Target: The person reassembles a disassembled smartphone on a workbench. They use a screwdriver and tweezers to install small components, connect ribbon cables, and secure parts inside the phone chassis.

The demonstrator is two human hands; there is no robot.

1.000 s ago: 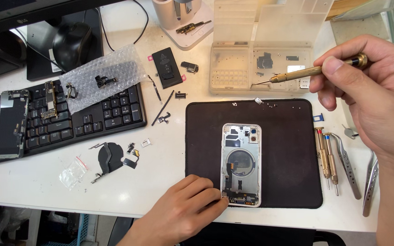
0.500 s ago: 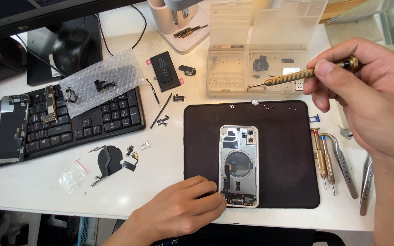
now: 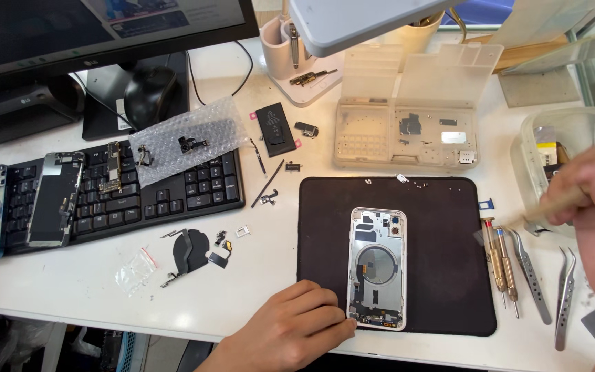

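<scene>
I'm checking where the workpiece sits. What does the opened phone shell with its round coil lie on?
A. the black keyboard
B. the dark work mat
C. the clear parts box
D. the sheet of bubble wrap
B: the opened phone shell lies flat on the dark work mat, with the left hand resting at its lower corner.

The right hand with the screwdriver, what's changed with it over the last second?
The right hand has swung its brass screwdriver away from the clear parts box, toward the tools at the mat's right. It keeps its grip. The left hand still steadies the opened phone.
</scene>
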